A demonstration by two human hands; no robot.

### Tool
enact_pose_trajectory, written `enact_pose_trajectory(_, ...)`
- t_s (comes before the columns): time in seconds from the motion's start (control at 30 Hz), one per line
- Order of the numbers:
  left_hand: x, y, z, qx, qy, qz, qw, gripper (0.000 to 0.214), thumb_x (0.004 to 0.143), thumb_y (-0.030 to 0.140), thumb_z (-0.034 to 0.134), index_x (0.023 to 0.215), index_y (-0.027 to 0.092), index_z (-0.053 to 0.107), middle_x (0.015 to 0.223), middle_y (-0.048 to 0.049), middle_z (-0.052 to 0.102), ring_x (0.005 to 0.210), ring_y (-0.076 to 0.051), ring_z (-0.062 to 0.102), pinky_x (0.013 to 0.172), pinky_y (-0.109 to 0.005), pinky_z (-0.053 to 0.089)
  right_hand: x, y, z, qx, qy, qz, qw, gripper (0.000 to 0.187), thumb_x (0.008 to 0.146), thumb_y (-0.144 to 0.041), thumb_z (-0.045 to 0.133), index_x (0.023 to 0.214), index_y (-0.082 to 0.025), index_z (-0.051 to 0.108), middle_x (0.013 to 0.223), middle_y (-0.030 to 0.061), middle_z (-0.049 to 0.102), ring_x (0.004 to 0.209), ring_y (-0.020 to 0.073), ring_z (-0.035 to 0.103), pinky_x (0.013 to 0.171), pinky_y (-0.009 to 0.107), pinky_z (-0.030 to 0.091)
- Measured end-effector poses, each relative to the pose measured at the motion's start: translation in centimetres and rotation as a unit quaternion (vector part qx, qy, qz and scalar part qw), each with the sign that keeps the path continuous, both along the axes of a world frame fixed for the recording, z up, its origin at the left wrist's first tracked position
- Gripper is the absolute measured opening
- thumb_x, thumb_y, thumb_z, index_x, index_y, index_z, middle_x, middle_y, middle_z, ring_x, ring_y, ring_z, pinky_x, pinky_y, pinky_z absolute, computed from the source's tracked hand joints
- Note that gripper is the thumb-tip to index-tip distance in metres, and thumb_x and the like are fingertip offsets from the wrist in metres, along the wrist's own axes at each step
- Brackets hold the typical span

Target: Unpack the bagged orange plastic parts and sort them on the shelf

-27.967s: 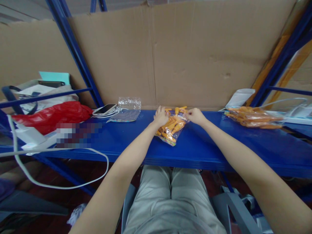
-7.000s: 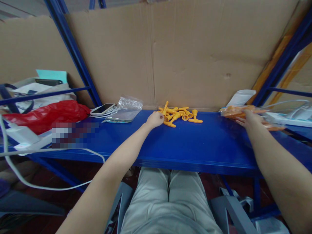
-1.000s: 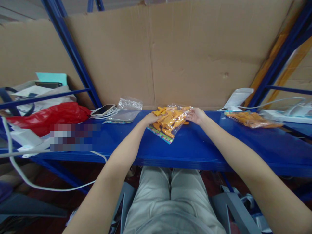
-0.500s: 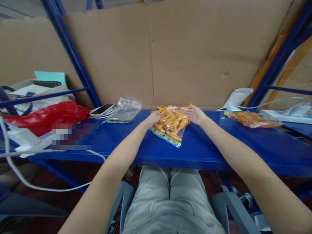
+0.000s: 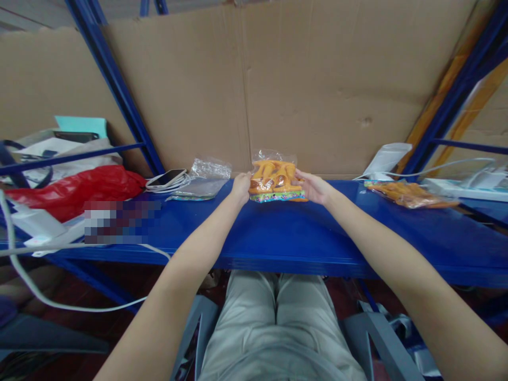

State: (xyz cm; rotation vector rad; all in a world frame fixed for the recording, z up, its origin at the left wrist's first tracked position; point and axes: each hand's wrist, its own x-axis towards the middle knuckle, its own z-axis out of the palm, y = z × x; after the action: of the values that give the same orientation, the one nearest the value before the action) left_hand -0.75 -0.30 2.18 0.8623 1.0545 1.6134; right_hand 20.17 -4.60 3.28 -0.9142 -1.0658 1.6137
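Between my two hands is a clear plastic bag (image 5: 277,177) packed with orange plastic pieces, their exact kind too small to make out. It is tipped up, with its colourful printed strip along the bottom and its loose clear end at the top. My left hand (image 5: 240,188) grips the left side of the bag with its fingers closed. On the right side, my right hand (image 5: 312,187) holds the edge between thumb and fingers, the fingertips partly behind the bag.
A second bag of orange pieces (image 5: 408,193) lies at the right. Left of my hands are flat clear bags (image 5: 202,185), a phone (image 5: 170,178) with a white cable, and a red plastic bag (image 5: 83,188). A cardboard panel (image 5: 309,95) stands behind the blue shelf (image 5: 286,233).
The bag has been raised from lying flat, its printed strip turning from slanted to nearly level. My left hand has moved slightly left, and my right hand has closed on the bag.
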Motion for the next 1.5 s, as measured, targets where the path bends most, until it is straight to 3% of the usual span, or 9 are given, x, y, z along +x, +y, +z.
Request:
enact_pose_trajectory(0.1,-0.3,-0.1,0.3,-0.046,-0.024,-0.025,0.998,0.018,0.096,0.011,0.046,0.086,0.015,0.06,0.067,0.0002,0.065,0.057,-0.011,0.063,0.068,-0.024,0.055,-0.5,-0.3,-0.2,0.025,-0.022,0.032,0.999,0.009,0.097,-0.023,0.052,0.098,-0.021,0.061,0.089,0.0043,0.074,0.078,0.016,0.07,0.088,0.039,0.058)
enact_pose_trajectory(0.23,-0.3,-1.4,1.1,-0.055,-0.017,-0.143,0.988,0.019,0.097,0.019,0.05,0.107,0.012,0.064,0.079,-0.0066,0.072,0.064,-0.014,0.069,0.065,-0.024,0.058,-0.8,0.0,-0.3,0.053,-0.009,0.018,0.998,0.005,0.094,-0.021,0.057,0.097,-0.024,0.056,0.091,0.0032,0.074,0.082,0.0177,0.072,0.094,0.046,0.056)
enact_pose_trajectory(0.4,-0.2,-3.2,1.6,-0.019,0.076,-0.207,0.975,0.051,0.089,0.012,0.063,0.137,0.025,0.052,0.105,-0.0074,0.075,0.069,-0.014,0.072,0.074,-0.029,0.061,-0.9,-0.1,-0.1,0.054,0.018,-0.041,0.998,0.01,0.094,-0.018,0.055,0.1,-0.025,0.051,0.089,0.0044,0.074,0.078,0.0187,0.074,0.077,0.04,0.063)
enact_pose_trajectory(0.53,-0.3,-3.7,1.4,-0.023,0.18,-0.233,0.955,0.051,0.09,0.016,0.062,0.139,0.025,0.05,0.106,-0.0099,0.074,0.066,-0.016,0.072,0.072,-0.035,0.062,-1.1,-0.3,0.0,0.048,-0.014,-0.089,0.995,0.02,0.091,-0.013,0.059,0.106,-0.023,0.053,0.084,0.0034,0.071,0.066,0.0164,0.071,0.062,0.033,0.064)
enact_pose_trajectory(0.83,-0.2,-3.8,1.4,0.0,0.32,-0.2,0.926,0.047,0.095,0.032,0.059,0.139,0.016,0.052,0.064,-0.0033,0.067,0.047,-0.014,0.062,0.058,-0.028,0.056,-1.0,-0.2,-0.1,0.073,-0.023,-0.17,0.982,0.022,0.086,-0.01,0.066,0.102,-0.022,0.057,0.078,-0.0015,0.066,0.05,0.0099,0.063,0.044,0.023,0.059)
enact_pose_trajectory(1.1,0.2,-3.7,1.7,0.012,0.261,-0.136,0.956,0.07,0.085,0.025,0.074,0.146,0.019,0.041,0.072,-0.0009,0.068,0.046,-0.009,0.06,0.056,-0.024,0.055,-0.9,0.4,-0.4,0.144,-0.073,-0.21,0.964,0.016,0.087,-0.008,0.059,0.097,-0.021,0.061,0.08,-0.001,0.063,0.059,0.0123,0.065,0.056,0.029,0.063)
enact_pose_trajectory(1.27,0.6,-3.3,1.5,0.015,0.281,-0.102,0.954,0.057,0.085,0.024,0.073,0.136,0.017,0.049,0.072,0.0001,0.066,0.044,-0.008,0.057,0.056,-0.024,0.053,-0.4,1.4,-0.7,0.25,-0.155,-0.23,0.928,0.013,0.081,-0.013,0.062,0.09,-0.022,0.065,0.106,0.004,0.068,0.093,0.0197,0.069,0.081,0.039,0.062)
enact_pose_trajectory(1.37,1.0,-2.5,1.6,0.076,0.297,-0.067,0.95,0.051,0.084,0.018,0.071,0.132,0.015,0.054,0.074,-0.0002,0.065,0.055,-0.01,0.06,0.063,-0.024,0.052,-0.2,1.2,0.1,0.3,-0.204,-0.262,0.894,0.013,0.079,-0.012,0.063,0.086,-0.024,0.065,0.114,0.0066,0.07,0.123,0.0255,0.059,0.1,0.045,0.053)
enact_pose_trajectory(1.5,1.4,-1.3,2.5,0.176,0.406,-0.017,0.897,0.035,0.083,0.017,0.067,0.118,0.015,0.065,0.079,-0.003,0.067,0.075,-0.014,0.064,0.076,-0.024,0.05,-0.1,0.7,1.0,0.337,-0.258,-0.286,0.859,0.016,0.084,-0.014,0.059,0.091,-0.026,0.066,0.119,0.0059,0.071,0.129,0.0264,0.055,0.104,0.043,0.049)
